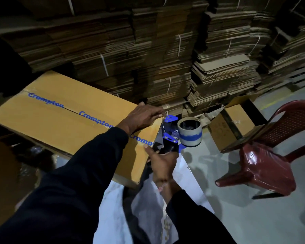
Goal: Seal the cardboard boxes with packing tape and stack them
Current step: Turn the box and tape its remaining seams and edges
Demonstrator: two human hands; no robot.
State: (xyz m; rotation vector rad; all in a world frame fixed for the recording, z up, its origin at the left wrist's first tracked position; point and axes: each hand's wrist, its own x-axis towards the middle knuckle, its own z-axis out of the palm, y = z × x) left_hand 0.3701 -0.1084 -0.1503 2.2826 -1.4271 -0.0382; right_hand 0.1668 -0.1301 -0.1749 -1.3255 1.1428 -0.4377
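A long brown cardboard box (pixel 48 120) lies in front of me, with clear tape printed in blue running along its top seam. My left hand (pixel 143 117) rests flat on the box's right end, fingers stretched toward the corner. My right hand (pixel 163 164) grips the black handle of a blue tape dispenser (pixel 171 136) just off that right end. The dispenser carries a tape roll (pixel 189 132) with a blue band. The tape runs from the dispenser onto the box edge.
Tall piles of flattened cardboard (pixel 148 50) fill the background. A dark red plastic chair (pixel 271 152) stands at the right. A small open carton (pixel 232 124) sits beside it. A white sheet (pixel 165 199) covers the floor below my arms.
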